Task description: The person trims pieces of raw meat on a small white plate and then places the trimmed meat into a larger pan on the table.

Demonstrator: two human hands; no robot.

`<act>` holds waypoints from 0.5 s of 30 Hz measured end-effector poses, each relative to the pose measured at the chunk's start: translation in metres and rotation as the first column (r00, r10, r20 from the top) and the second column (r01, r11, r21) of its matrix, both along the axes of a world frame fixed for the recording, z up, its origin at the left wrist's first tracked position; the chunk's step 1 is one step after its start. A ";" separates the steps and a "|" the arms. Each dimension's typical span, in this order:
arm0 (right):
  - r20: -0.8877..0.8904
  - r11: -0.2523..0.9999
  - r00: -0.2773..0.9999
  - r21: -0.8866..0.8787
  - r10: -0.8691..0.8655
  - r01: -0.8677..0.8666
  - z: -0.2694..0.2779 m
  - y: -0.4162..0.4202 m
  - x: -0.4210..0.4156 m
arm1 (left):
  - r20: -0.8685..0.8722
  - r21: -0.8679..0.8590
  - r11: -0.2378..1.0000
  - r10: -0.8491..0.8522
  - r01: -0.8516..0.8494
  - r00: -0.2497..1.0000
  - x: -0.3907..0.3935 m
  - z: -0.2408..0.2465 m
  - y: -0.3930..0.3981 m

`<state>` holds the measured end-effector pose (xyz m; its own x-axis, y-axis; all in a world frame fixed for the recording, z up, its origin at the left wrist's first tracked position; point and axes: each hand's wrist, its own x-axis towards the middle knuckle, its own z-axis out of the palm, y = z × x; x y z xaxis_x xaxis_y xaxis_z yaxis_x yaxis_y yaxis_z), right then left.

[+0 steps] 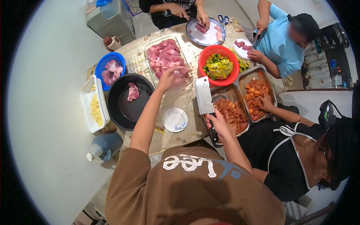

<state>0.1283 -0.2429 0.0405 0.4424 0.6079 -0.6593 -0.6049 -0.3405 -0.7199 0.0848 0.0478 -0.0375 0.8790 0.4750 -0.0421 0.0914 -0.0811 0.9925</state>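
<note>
My right hand [219, 125] grips the black handle of a cleaver [204, 95]. Its broad steel blade points away from me, with a toothed edge on the right side. Over the near end of a clear glass dish [187, 60] reaches my left hand [168, 78], its fingers at the raw meat pieces [166, 53] heaped inside. A pale piece beneath the fingers is blurred, and I cannot tell whether they grip it. Between my forearms lies a small white plate [175, 120] with a blue floral pattern.
Left are a black basin [121, 112], a blue bowl [121, 57] with meat, and a white tub [85, 98]. A red bowl [201, 62] holds citrus and yellow packets. Co-workers cut meat across the table; another's hands are in metal trays [264, 71] of marinated meat.
</note>
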 end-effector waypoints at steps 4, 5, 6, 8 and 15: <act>-0.019 1.000 1.000 0.014 0.011 -0.011 0.000 0.009 -0.004 | 0.097 -0.248 0.968 0.066 -0.040 0.993 -0.003 0.012 -0.001; -0.017 1.000 1.000 0.007 0.011 -0.011 0.002 0.012 -0.004 | 0.107 -0.343 0.938 0.102 -0.060 0.989 -0.004 0.015 -0.002; -0.012 1.000 1.000 0.002 0.016 -0.016 0.003 0.013 -0.004 | 0.095 -0.381 0.924 0.084 -0.042 0.992 -0.005 0.020 -0.001; -0.002 1.000 1.000 -0.008 0.025 -0.025 0.006 0.015 -0.005 | 0.123 -0.455 0.890 0.105 -0.038 0.987 -0.008 0.029 -0.003; -0.010 1.000 1.000 -0.004 -0.007 0.007 0.004 0.014 -0.004 | 0.126 -0.677 0.734 0.195 -0.059 0.973 -0.020 0.083 -0.021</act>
<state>0.1244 -0.2292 0.0445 0.4396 0.6020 -0.6666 -0.6146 -0.3396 -0.7120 0.0651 0.0264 0.0457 0.8364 0.4922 -0.2413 -0.1289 0.6045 0.7861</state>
